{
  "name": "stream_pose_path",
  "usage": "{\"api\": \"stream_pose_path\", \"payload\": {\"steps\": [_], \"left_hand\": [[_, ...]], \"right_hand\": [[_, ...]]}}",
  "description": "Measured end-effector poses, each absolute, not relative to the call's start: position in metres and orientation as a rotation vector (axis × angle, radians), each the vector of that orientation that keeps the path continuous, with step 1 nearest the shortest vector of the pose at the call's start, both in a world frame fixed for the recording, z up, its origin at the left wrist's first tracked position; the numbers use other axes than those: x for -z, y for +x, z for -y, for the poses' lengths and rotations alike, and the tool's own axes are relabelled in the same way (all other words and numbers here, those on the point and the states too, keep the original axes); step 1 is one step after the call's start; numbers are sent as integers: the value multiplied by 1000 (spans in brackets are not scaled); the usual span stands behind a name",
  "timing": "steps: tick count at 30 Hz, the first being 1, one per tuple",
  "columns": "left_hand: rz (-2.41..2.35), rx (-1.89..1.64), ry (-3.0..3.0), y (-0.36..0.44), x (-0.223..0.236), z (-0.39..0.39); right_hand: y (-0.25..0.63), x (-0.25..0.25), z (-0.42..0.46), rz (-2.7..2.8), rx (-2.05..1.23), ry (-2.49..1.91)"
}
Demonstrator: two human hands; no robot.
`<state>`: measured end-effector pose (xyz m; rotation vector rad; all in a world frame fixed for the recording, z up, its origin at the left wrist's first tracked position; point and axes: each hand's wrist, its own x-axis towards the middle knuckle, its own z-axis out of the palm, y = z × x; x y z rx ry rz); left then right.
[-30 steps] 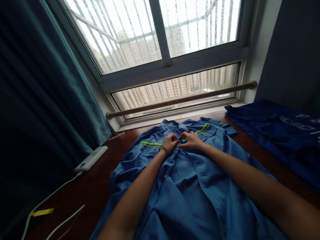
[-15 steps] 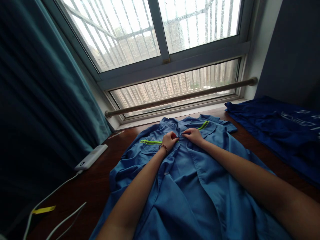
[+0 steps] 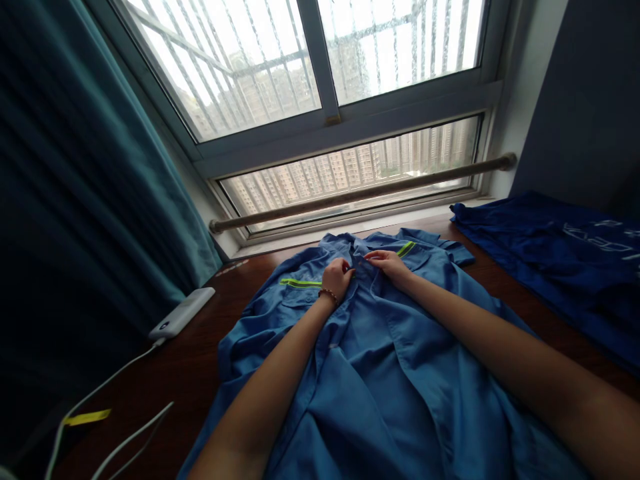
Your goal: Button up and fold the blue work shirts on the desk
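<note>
Pinching below the collar (image 3: 353, 244) should suit this light, soft shirt (image 3: 370, 340); your left hand (image 3: 336, 277) nips cloth, your right hand (image 3: 391, 267) has unclear hold.

Shows smooth, creased cloth in the light-blue shirt (image 3: 370, 353), matt cloth in the dark-blue garment (image 3: 545, 260). Looks like faintly glossy wood on the bench (image 3: 230, 287), smooth plastic on the white device (image 3: 184, 312), spotted glass in the window (image 3: 390, 67).

Teal curtain (image 3: 95, 167) hogging the left, white power bank (image 3: 184, 312) plus cable (image 3: 56, 440) lower left, window (image 3: 331, 100) up top, dark blue fabric (image 3: 560, 267) far right.
</note>
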<state>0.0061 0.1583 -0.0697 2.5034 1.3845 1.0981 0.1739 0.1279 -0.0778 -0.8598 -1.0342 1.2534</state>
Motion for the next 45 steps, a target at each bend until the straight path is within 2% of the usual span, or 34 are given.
{"api": "stream_pose_path", "payload": {"steps": [5,11,15,20,23,45], "left_hand": [[-1422,-1127,2351,5,61,-154],[-1068,-1010,1640,4,67,-160],[-911,-990,1360,3,63,-159],[-940,-1006,1262,2,57,-158],[-937,-1018,1223,2,59,-158],[-957,-1032,1117,8,64,-152]], "right_hand": [[165,74,-121,1046,-1364,-759],[161,79,-123,1263,-1166,-866],[159,77,-122,1418,-896,-915],[153,72,-113,1654,-288,-1042],[151,73,-109,1754,-132,-1031],[149,77,-109,1919,7,-1043]]}}
